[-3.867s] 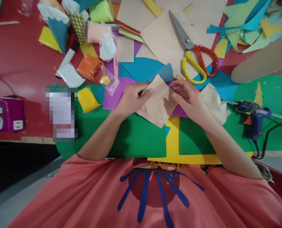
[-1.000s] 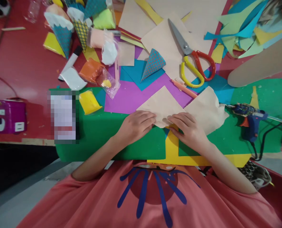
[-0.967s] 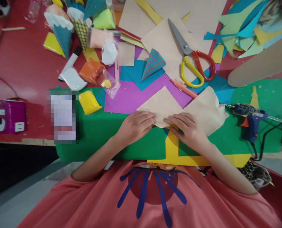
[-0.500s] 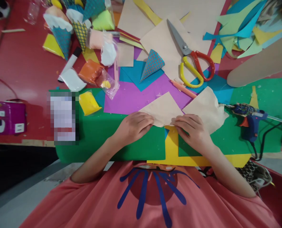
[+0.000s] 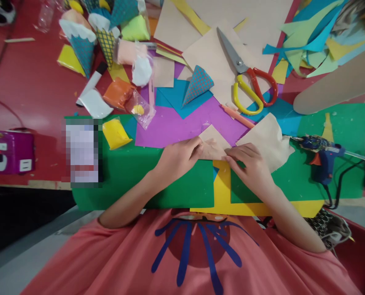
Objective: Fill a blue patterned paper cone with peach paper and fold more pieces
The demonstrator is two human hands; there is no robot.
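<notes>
A beige piece of fabric [image 5: 215, 144] with zigzag edges lies between my hands, its left side folded over and creased. My left hand [image 5: 182, 153] pinches the left side of it. At the right corner, the fingertips of my right hand [image 5: 247, 162] grip the same piece. A second, crumpled beige fabric piece [image 5: 270, 141] lies just beyond and to the right of my right hand. Above the folded piece rests a small blue-and-red patterned cone [image 5: 198, 85] on blue sheets.
Large scissors [image 5: 239, 63] with red and yellow handles lie on beige sheets. A blue glue gun [image 5: 324, 164] is at the right, near a beige roll [image 5: 333, 84]. Clay packets [image 5: 118, 93], decorated cones [image 5: 80, 49], a marker [image 5: 91, 84] and a phone [image 5: 82, 151] are at left.
My left hand has moved the fabric's left corner inward to the right, so the piece is now folded and narrower. My right hand has stayed near the right corner.
</notes>
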